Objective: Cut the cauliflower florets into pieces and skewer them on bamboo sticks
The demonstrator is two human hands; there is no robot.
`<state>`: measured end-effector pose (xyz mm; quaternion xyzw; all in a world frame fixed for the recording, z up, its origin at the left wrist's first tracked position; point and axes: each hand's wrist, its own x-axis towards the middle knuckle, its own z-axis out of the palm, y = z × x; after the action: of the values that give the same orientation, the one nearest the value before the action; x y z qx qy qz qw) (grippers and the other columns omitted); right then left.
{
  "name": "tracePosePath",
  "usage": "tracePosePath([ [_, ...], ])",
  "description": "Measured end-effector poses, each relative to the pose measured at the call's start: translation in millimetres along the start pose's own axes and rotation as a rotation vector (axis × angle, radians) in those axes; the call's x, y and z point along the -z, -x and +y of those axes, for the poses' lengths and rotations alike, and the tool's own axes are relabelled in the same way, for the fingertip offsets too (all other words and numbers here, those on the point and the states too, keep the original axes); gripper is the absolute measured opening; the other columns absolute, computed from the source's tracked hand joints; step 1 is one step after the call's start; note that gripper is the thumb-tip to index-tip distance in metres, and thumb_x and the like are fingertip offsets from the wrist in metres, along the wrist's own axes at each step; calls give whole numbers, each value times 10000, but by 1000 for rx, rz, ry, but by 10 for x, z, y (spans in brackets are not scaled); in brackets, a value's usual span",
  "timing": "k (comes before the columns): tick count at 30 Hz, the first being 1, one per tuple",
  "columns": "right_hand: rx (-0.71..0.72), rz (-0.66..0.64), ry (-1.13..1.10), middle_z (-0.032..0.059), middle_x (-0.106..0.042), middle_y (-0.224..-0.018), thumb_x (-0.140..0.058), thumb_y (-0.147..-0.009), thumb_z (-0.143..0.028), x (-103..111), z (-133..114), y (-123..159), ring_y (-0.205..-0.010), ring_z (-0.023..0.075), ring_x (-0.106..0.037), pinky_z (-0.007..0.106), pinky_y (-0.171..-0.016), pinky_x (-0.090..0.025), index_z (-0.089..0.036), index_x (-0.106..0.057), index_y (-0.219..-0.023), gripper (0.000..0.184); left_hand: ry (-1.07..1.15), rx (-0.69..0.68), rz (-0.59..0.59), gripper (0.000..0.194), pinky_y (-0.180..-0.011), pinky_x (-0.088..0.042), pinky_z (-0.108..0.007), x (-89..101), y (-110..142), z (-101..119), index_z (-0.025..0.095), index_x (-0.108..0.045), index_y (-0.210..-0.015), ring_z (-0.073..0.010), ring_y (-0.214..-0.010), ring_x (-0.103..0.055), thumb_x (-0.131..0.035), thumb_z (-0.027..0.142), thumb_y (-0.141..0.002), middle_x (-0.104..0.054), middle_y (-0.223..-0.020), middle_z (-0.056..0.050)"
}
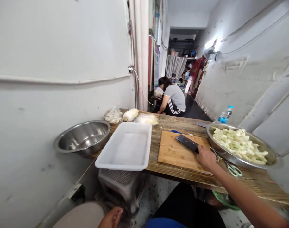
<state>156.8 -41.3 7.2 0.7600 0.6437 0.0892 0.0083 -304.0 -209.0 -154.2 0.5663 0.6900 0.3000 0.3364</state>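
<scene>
My right hand [206,157] is closed around the handle of a cleaver [186,143], whose dark blade lies over the wooden cutting board [169,152]. Beside that hand, on the right, are scissors with pale green handles [234,170]. A wide steel basin [244,163] full of cut, pale green-white vegetable pieces [239,144] stands at the table's right. My left hand [112,218] hangs low at the bottom edge, away from the table, its fingers curled with nothing seen in them. Only part of it is in view.
A white plastic tray [145,158] and a steel basin [61,146] stand on the left. Behind the tray lie a pale cabbage-like vegetable [130,115] and bagged food [146,119]. A water bottle [225,114] is at the back right. A plastic stool [125,183] stands below; a person [175,98] crouches beyond the table.
</scene>
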Motion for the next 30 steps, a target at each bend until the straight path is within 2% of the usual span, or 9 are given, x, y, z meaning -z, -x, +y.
tracePosePath([
  [8, 161, -64, -223, 155, -598, -1213, -571, -803, -216, -106, 257, -83, -1058, 221, -587, 265, -867, -392, -92, -562, -1210, 426, -80, -81, 37, 425, -692, -497, -275, 51, 13, 167, 219, -601, -657, -204, -688, -654, -382, 548, -816, -678, -678, -42],
  [13, 103, -80, -338, 129, -620, -1199, -612, -826, -304, 25, 271, 0, -1046, 202, -579, 262, -902, -392, -118, -599, -1179, 399, -103, -144, 12, 410, -693, -512, -289, 93, -38, 305, 230, -656, -714, -217, -701, -668, -432, 564, -794, -704, -716, -27],
  [16, 97, 79, -299, 158, -618, -1184, -545, -871, -290, 122, 91, 299, -1079, 229, -545, 310, -947, -375, -101, -626, -1105, 311, -126, -179, 20, 390, -720, -524, -303, 129, -28, 301, 238, -685, -747, -232, -738, -682, -477, 568, -767, -729, -777, -32],
  [18, 239, 175, -322, 155, -628, -1147, -440, -924, -320, 98, -136, 691, -1074, 237, -532, 346, -959, -369, -130, -648, -1037, 303, -132, -193, 34, 384, -738, -529, -308, 158, -11, 297, 241, -698, -766, -238, -755, -686, -497, 568, -756, -738, -803, -34],
  [22, 645, -89, -455, 110, -678, -839, -416, -924, -410, -348, -705, 1593, -880, 210, -586, 328, -868, -432, -178, -679, -816, 367, -128, -208, 71, 405, -748, -529, -312, 179, 22, 496, 236, -711, -768, -236, -758, -682, -523, 593, -734, -741, -803, -34],
  [23, 623, -95, -482, 117, -686, -912, -421, -924, -381, -524, -830, 1746, -934, 219, -589, 337, -883, -437, -174, -684, -905, 336, -115, -212, 62, 417, -729, -530, -307, 171, 31, 614, 233, -710, -750, -231, -740, -677, -525, 607, -730, -737, -777, -32],
  [26, 264, -70, -529, 168, -601, -1257, -463, -882, -245, -1031, -1120, 1917, -1149, 270, -547, 398, -977, -419, -126, -608, -1198, 367, -28, -225, -50, 478, -655, -529, -287, 134, 61, 1107, 206, -697, -687, -206, -656, -653, -502, 638, -747, -705, -663, -34],
  [28, 178, -124, -624, 147, -586, -1299, -446, -874, -185, -1270, -1283, 1868, -1189, 246, -544, 359, -1005, -416, -132, -619, -1193, 366, 34, -237, -153, 502, -607, -525, -278, 105, 81, 1486, 187, -691, -675, -188, -591, -631, -490, 639, -763, -675, -596, -37],
  [30, 149, -166, -699, 124, -676, -1150, -409, -854, -92, -1424, -1443, 1780, -1100, 222, -606, 311, -966, -440, -150, -693, -1019, 334, 28, -310, -232, 479, -610, -527, -272, 74, 98, 1837, 190, -695, -672, -184, -596, -630, -502, 614, -779, -668, -591, -38],
])
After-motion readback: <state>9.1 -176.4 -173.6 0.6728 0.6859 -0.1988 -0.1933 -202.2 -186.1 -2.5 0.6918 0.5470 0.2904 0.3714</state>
